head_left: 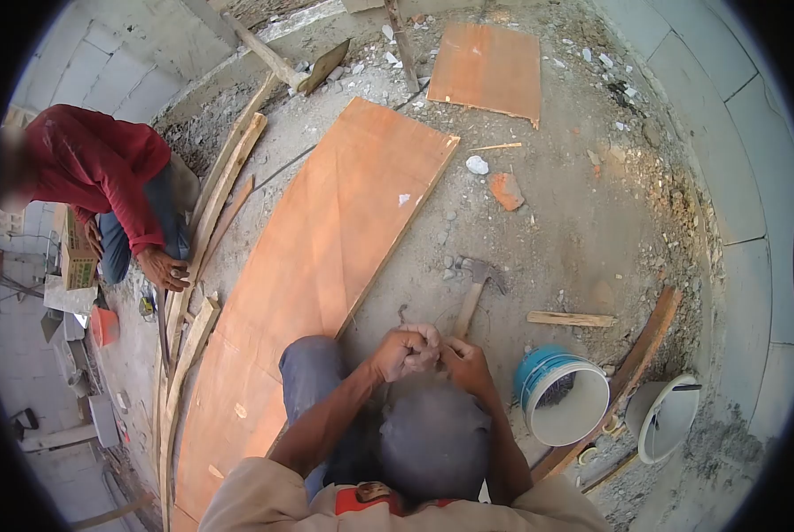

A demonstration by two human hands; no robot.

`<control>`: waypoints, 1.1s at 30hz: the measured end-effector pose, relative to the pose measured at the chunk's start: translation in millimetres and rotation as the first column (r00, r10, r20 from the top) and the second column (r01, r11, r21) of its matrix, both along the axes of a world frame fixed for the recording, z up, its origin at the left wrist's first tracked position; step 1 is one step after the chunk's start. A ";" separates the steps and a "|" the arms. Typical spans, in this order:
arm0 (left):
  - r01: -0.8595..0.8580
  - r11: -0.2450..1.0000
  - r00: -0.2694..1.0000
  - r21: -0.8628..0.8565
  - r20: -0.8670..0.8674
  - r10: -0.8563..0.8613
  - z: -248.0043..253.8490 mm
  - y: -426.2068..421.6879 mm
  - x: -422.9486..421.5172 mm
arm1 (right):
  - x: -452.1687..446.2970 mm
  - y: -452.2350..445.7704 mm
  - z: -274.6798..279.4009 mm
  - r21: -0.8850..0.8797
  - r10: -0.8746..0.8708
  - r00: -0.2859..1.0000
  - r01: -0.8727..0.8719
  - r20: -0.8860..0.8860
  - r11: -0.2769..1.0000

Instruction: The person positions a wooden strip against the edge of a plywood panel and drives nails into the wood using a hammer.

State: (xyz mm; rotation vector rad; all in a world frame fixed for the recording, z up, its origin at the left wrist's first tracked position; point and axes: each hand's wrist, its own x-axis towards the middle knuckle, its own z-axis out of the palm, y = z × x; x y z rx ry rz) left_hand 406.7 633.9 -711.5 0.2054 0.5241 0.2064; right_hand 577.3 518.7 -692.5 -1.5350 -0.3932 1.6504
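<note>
My left hand point(408, 352) is closed in a fist beside the large orange plywood sheet point(313, 230). Close to its right, my right hand point(464, 362) has its fingers pressed together. What either hand holds is too small or hidden to make out. Just beyond them a hammer point(470, 306) lies on the dirt, its handle end near my right fingers and its metal head pointing away. Below my hands a blurred, rounded grey shape point(434, 439) sits between my forearms. The plywood's edge runs past my bent left knee point(313, 372).
A co-worker in red sleeves point(104, 168) crouches at left, one hand on long timber strips point(224, 182). A blue-and-white bucket point(570, 403), a white bucket point(663, 421) and wood pieces point(572, 319) are at right. Another plywood piece point(487, 66) and a brick fragment point(506, 191) lie ahead.
</note>
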 end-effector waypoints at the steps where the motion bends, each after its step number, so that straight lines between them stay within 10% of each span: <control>1: 0.028 1.000 1.000 0.005 -0.004 -0.028 -3.8 -1.4 0.0 | 0.8 -5.8 -5.3 0.020 -0.006 1.000 0.007 -0.017 1.000; 5: -0.005 0.997 0.979 0.077 -0.204 0.021 26.0 -7.3 18.1 | -0.2 -13.7 -7.0 0.080 -0.107 0.994 0.106 -0.001 0.991; 7: 0.130 0.809 0.884 0.573 -0.436 0.167 20.5 -14.9 21.4 | -1.5 -13.5 -11.4 0.091 -0.171 0.985 0.170 0.004 0.981; 15: 0.023 0.838 0.888 0.545 -0.397 0.234 -15.0 -26.0 2.1 | -18.3 -8.6 -37.4 0.133 -0.263 0.961 0.273 -0.088 0.953; 17: -0.038 0.759 0.823 0.650 -0.411 0.393 -12.7 -7.1 5.9 | -22.2 -7.8 -74.8 0.267 -0.299 0.696 0.159 0.652 0.951; 18: -0.069 0.712 0.782 0.699 -0.405 0.474 -8.0 9.6 8.7 | -22.4 -6.8 -74.2 0.262 -0.290 0.699 0.151 0.653 0.953; 20: -0.039 0.533 0.715 0.845 -0.349 0.606 -3.0 49.7 10.6 | -20.2 0.8 -69.2 0.140 -0.131 0.139 -0.063 0.982 0.988; 21: 0.026 0.458 0.674 0.889 -0.354 0.649 -7.3 72.0 10.4 | -20.6 1.1 -74.0 0.137 -0.126 0.137 -0.075 0.982 0.988; 27: 0.066 0.262 0.471 0.963 -0.261 0.843 -27.4 163.4 37.2 | -0.7 5.8 -106.6 -0.044 -0.014 0.549 0.093 0.836 0.995; 28: 0.059 0.265 0.465 0.963 -0.261 0.846 -34.0 173.2 40.6 | 8.5 3.1 -86.5 -0.094 -0.171 0.905 0.224 0.388 0.970; 29: 0.098 0.271 0.469 0.958 -0.285 0.836 -41.9 181.3 43.7 | 14.7 1.1 -65.9 -0.213 -0.338 0.924 0.299 -0.179 0.930; 33: 0.183 0.181 0.433 0.966 -0.244 0.868 -63.5 187.5 53.4 | 11.8 -4.1 -27.5 -0.145 -0.292 0.948 0.274 -0.124 0.951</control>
